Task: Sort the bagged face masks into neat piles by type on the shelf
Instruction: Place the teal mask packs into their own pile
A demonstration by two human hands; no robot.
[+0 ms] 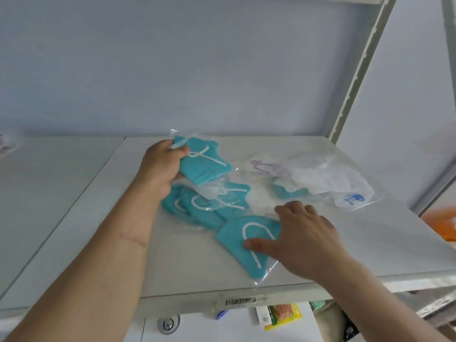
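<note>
A: Where are the masks?
B: On the shelf. Left hand grips a teal bagged mask; right hand presses flat, fingers spread, on another.
A: Next?
B: Probably stacking teal together, apart from the white bagged masks.

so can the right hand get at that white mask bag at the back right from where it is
Probably yes. The right hand lies flat on the nearest teal mask bag, holding nothing, and the white mask bag sits just beyond its fingertips on the shelf with nothing over it.
</note>
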